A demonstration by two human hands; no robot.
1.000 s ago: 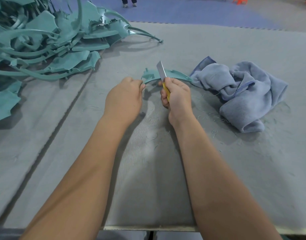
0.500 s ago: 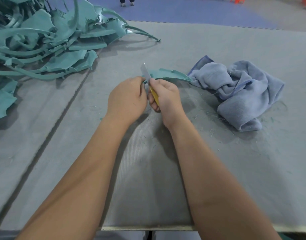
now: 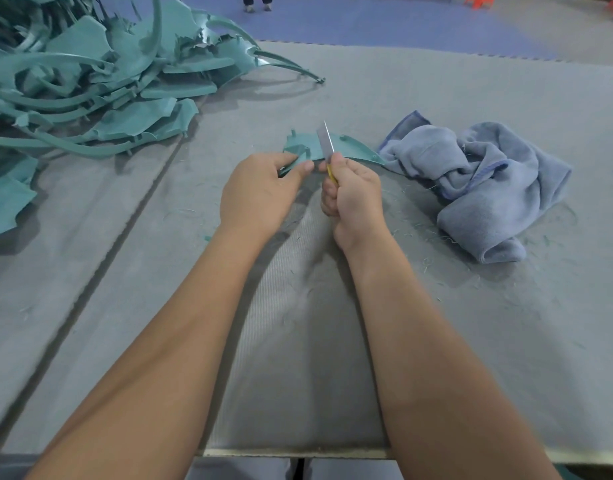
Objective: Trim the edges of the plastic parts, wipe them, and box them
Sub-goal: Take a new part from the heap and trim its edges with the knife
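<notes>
A curved teal plastic part (image 3: 350, 148) lies across the middle of the grey mat. My left hand (image 3: 260, 192) pinches its left end between thumb and fingers. My right hand (image 3: 353, 197) grips a yellow-handled utility knife (image 3: 326, 144), whose blade points up and rests against the part's near edge. A crumpled blue-grey cloth (image 3: 482, 181) lies just right of the part, touching its right tip. No box is in view.
A big pile of teal plastic parts (image 3: 90, 81) fills the far left of the grey mat (image 3: 298, 341). Thin plastic shavings are scattered around my hands and the cloth. A person's feet (image 3: 256, 3) stand on the blue floor beyond.
My right hand and the knife have shifted back right along the part's edge after sliding left toward my left hand. My left hand still holds the left end.
</notes>
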